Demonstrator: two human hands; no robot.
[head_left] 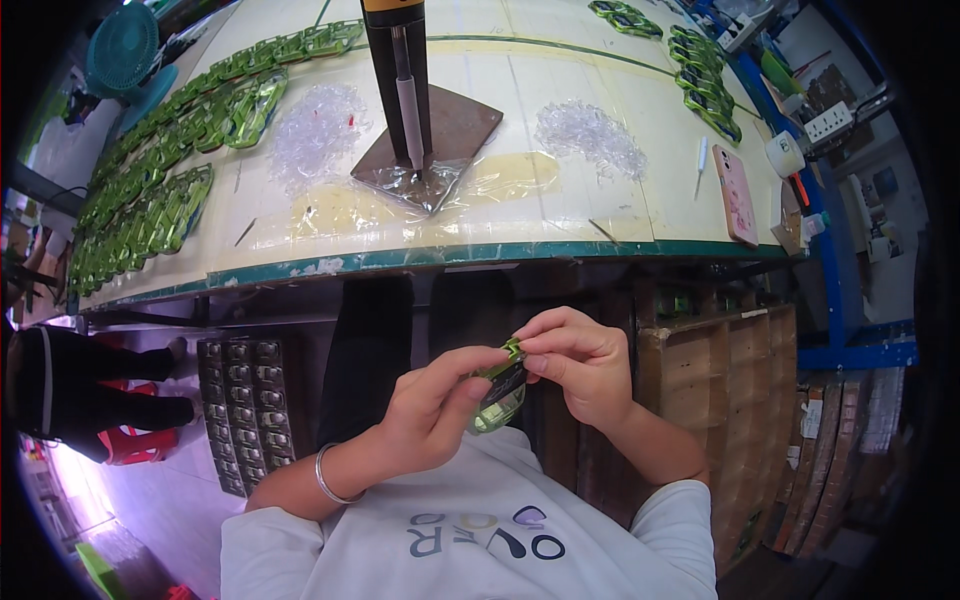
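A green-and-black casing (500, 405) is held between the white shirt (400, 570) and the table (675, 215), pinched by the left hand (435, 395) and right hand (580, 365); its markings cannot be read. Lettering (466, 537) is borne by the shirt. A black post (387, 110) is flanked by two heaps of clear pieces (592, 138). Both forearms (660, 435) are angled inward

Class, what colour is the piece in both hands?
Green and black: the piece shows best in the head view.
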